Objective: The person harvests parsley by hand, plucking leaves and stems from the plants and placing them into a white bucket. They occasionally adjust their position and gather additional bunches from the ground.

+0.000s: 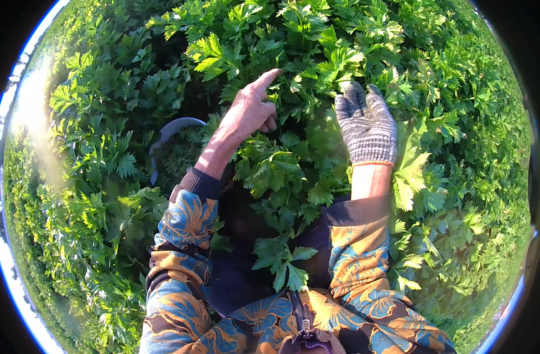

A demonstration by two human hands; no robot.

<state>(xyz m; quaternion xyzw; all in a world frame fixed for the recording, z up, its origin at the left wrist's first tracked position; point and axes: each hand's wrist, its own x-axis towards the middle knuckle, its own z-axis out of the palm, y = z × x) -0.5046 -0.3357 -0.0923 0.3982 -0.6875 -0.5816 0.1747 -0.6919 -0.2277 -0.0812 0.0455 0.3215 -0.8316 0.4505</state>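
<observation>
Bare, with its index finger stretched out over leafy celery-like plants (270, 168), my left hand (252, 106) is at upper centre. Its other fingers curl under, and whether anything lies inside them is hidden. My right hand (367, 126) wears a grey-and-white striped knit glove with an orange cuff edge. Its fingers are slightly bent and a little apart, with the tips against bright leaves (340, 66). Nothing shows in its grasp. The hands are apart from each other, both above the foliage.
Left of my left wrist, a curved grey strip (174, 127) shows among the leaves; what it belongs to is unclear. Dense foliage (464, 132) surrounds me on both sides. My patterned jacket (261, 318) fills the bottom, with a leafy stem (287, 261) in front of it.
</observation>
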